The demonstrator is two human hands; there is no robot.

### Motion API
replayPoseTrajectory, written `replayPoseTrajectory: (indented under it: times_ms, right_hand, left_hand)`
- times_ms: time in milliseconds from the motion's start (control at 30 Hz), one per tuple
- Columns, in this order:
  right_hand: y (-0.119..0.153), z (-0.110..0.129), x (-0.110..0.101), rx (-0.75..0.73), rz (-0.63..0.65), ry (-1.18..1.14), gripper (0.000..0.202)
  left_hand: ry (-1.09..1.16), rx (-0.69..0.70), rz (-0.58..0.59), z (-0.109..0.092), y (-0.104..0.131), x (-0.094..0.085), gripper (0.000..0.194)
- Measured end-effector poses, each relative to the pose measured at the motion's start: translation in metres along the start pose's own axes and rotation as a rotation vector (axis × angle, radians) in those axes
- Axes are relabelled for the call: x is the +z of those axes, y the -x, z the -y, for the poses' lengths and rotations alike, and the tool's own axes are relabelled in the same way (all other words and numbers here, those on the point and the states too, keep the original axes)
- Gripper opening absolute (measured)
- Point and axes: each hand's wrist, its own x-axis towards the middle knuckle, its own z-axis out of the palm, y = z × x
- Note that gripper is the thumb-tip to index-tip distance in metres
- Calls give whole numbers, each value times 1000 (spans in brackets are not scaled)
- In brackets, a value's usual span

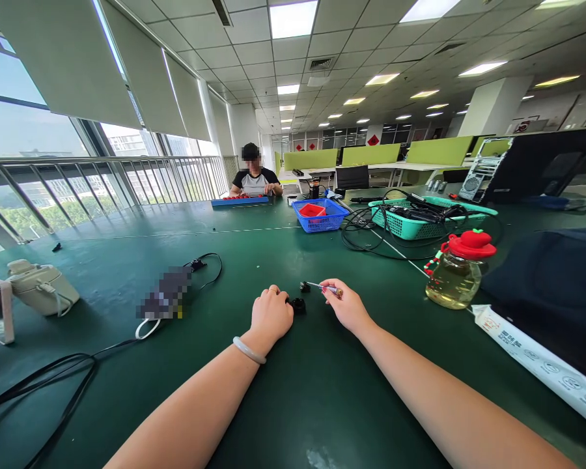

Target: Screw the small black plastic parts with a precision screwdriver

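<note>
My left hand [272, 311], with a pale bangle on the wrist, is closed with its fingers curled down at a small black part [299, 305] on the green table [254, 397]. The part's exact kind is too small to make out, and my fingers hide some of it. In my right hand [344, 303] is a thin screwdriver [333, 290], gripped by its handle between thumb and fingers. Its metal shaft points left, and the tip meets or nearly meets a second small black piece [305, 286] just beyond the first.
To the right stand a red-lidded jar [456, 277], a white power-strip box [537, 365], and a green basket of cables [405, 225]. A blue basket [320, 218] lies ahead. On the left are a beige bottle [43, 286] and black cable [73, 384]. A person [254, 179] sits across.
</note>
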Motion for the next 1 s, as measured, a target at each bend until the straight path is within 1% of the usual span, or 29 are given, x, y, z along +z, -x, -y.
replayPoseTrajectory:
  times_ms: [67, 133, 233, 333, 467, 600, 733, 900, 1000]
  right_hand:
    - [0, 0, 0, 6, 11, 7, 29]
    - [0, 1, -1, 16, 21, 14, 29]
    - [1, 2, -1, 22, 28, 6, 28]
    - [1, 2, 0, 20, 38, 0, 28]
    - [0, 2, 0, 34, 60, 15, 31]
    - [-1, 0, 0, 35, 60, 15, 32]
    - [-1, -1, 1, 28, 48, 8, 31]
    - [1, -1, 0, 21, 27, -19, 31]
    - [1, 1, -1, 21, 18, -48, 31]
  left_hand:
    - [8, -5, -18, 0, 0, 1, 35]
    - [49, 22, -55, 0, 0, 2, 36]
    - [189, 173, -86, -1, 0, 4, 37]
    - [292, 312, -41, -1, 0, 8, 37]
    - [307, 360, 22, 0, 0, 10, 31]
    - [278, 321, 37, -1, 0, 8, 24]
    - [230, 225, 36, -2, 1, 4, 22]
    - [180, 90, 38, -3, 0, 2, 25]
    - [166, 35, 38, -2, -1, 2, 29]
